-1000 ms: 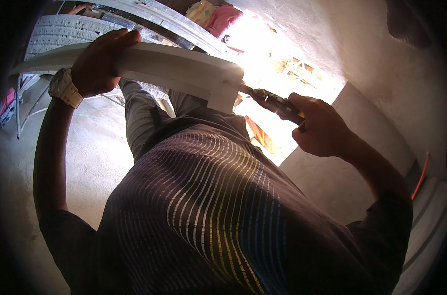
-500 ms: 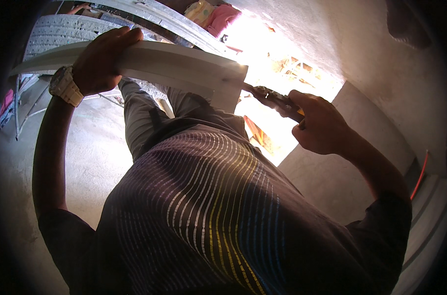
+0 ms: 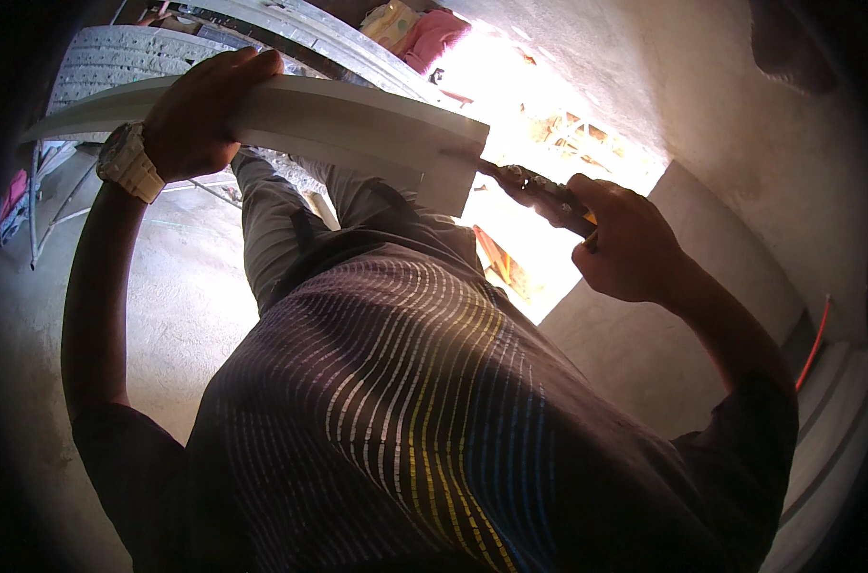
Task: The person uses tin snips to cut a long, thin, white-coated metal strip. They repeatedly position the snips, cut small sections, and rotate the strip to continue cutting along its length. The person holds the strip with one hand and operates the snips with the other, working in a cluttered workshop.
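A long pale grey sheet-metal profile (image 3: 358, 122), bent lengthwise into two faces, stretches across in front of me. My left hand (image 3: 200, 116) is wrapped over its upper edge, left of the middle, with a pale watch (image 3: 127, 164) on the wrist. In my right hand (image 3: 630, 237) is a pair of tin snips (image 3: 537, 196) with a bit of yellow on the handle. My fingers are closed around the handles. The jaws are at the profile's right end, where a short dark line shows on the metal. How far they bite in is unclear.
Whitish, spattered scaffold planks (image 3: 128, 57) stand at the upper left on thin metal legs. Pinkish-red cloth (image 3: 434, 40) lies at the top, beside a glaring bright opening. A concrete wall (image 3: 740, 124) rises at the right, with a thin red tube (image 3: 813, 342) lower down.
The profile's right end and the snips have shifted slightly to the right together. Both hands keep their grip.
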{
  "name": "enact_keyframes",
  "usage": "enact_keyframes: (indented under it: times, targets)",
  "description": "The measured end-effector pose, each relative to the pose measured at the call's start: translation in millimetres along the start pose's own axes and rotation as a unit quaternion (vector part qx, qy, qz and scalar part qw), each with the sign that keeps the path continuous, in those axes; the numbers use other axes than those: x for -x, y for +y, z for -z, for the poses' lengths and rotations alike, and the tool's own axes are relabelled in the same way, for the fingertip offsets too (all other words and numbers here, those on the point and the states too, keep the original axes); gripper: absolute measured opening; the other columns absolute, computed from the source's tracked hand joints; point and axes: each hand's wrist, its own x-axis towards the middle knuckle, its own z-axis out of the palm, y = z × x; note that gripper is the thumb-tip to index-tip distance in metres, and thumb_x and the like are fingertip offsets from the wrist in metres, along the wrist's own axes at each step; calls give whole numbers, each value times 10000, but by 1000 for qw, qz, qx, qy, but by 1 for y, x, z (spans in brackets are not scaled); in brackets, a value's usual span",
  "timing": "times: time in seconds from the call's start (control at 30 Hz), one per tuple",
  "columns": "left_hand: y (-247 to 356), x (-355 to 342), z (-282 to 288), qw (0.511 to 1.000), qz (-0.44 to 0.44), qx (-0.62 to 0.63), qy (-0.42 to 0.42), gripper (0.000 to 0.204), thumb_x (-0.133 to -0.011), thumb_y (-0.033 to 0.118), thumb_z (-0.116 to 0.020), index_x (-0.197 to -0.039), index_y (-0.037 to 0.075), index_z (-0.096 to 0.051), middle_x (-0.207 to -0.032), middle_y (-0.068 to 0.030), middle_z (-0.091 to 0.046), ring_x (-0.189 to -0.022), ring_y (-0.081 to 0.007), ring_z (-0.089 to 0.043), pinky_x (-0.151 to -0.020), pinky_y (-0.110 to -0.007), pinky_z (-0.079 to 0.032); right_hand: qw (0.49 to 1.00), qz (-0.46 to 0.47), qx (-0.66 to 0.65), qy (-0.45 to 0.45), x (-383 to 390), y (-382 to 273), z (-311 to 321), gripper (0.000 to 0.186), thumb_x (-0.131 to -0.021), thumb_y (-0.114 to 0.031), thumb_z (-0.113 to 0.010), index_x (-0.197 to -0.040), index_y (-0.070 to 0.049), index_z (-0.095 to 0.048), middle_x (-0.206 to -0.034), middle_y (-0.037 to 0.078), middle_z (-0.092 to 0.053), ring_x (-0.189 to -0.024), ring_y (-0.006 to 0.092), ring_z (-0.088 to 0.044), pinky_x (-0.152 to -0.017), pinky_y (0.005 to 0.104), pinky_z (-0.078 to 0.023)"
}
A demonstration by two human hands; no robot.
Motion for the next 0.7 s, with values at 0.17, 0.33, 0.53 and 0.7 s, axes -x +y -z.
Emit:
enact_keyframes:
  times: [0.17,0.33,0.53,0.7]
  targets:
    - [1,0,-1,1000,20,8,-22,863,-697,-83,-743,-1481,104,-434,-1383,-198,-613,-1393,-460,-546,-1233,-553,-442,999,42,1,-4,-2,4,5,438,-822,4,-628,-1253,34,-559,-963,256,-696,-916,414,-722,-862,518,-582]
    - [3,-2,2,998,15,8,-54,890,-716,-50,-762,-1520,110,-416,-1425,-193,-602,-1405,-455,-539,-1226,-560,-449,998,26,10,-51,-4,4,14,431,-851,-6,-626,-1271,49,-548,-1001,257,-692,-953,408,-715,-899,525,-571]
    - [11,2,-3,999,-6,-41,22,858,-706,-33,-839,-1464,99,-459,-1375,-176,-622,-1318,-407,-606,-1136,-515,-532,995,6,41,-86,-8,-5,22,441,-867,-21,-628,-1298,41,-556,-1083,253,-699,-1041,389,-715,-965,511,-567]
    - [10,6,-4,999,26,-30,-35,884,-712,-19,-877,-1486,103,-467,-1413,-169,-624,-1358,-387,-599,-1141,-494,-544,991,-45,40,-120,-11,-14,22,453,-858,-24,-639,-1303,24,-572,-1097,234,-709,-1048,374,-719,-976,504,-566]
